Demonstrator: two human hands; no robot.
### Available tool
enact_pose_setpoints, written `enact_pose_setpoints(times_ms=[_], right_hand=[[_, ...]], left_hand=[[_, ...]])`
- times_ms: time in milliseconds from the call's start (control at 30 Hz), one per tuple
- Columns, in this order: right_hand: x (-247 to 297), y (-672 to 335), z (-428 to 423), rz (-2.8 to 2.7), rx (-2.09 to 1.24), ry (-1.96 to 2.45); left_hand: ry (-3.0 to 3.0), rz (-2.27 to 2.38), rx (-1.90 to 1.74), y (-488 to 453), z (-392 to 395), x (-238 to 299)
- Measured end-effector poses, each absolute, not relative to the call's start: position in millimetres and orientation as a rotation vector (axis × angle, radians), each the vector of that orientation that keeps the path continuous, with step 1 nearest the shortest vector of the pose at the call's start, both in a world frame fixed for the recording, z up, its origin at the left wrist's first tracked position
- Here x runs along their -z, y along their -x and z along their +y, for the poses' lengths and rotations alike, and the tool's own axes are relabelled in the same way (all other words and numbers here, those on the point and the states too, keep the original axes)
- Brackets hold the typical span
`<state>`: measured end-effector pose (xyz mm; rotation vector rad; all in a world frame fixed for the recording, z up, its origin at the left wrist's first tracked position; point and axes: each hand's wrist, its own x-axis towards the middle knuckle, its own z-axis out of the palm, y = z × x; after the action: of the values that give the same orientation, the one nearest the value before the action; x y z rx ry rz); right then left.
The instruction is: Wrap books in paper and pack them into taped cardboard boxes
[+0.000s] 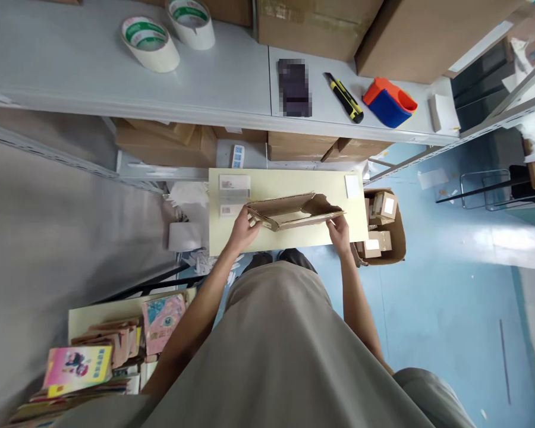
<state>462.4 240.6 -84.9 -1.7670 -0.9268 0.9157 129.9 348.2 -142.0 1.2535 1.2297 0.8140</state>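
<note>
Between my two hands is a piece of brown cardboard (pixel 289 205), a partly folded box with ragged edges and a gap through its middle. My left hand (pixel 244 230) pinches its left end, and my right hand (pixel 339 233) grips the right end from below. The cardboard is over a pale yellow table (pixel 289 178). Left of it on the tabletop lies a printed packet (pixel 234 189), partly grey. A small white card (pixel 352 186) lies near the table's right edge.
A grey shelf (pixel 205 83) ahead carries tape rolls (pixel 149 44), a yellow-black utility knife (pixel 345 98) and an orange-blue tape dispenser (pixel 389 102). Right of the table, a large carton (pixel 399 238) holds small boxes. Books (pixel 78 365) are stacked at lower left.
</note>
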Motion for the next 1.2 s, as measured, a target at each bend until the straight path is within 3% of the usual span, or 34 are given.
enact_pose_setpoints(times_ms=[300,567,900,1033,1200], right_hand=[[110,-452,248,-0.937,-0.832,1.8],[135,-466,267,-0.955,-1.028,1.795],[125,-523,299,-0.784,-1.375,1.662],[122,-527,309,-0.796,-1.524,1.569],[112,-535,304,-0.8,-1.476,1.612]], left_hand=[[-1.336,1.065,-0.787,-139,387,163],[-1.433,1.101,-0.626,-148,393,156],[-0.771,1.437,-0.638,-149,342,133],[-0.722,1.401,-0.606,-169,335,118],[-0.794,1.386,-0.641,-188,338,100]])
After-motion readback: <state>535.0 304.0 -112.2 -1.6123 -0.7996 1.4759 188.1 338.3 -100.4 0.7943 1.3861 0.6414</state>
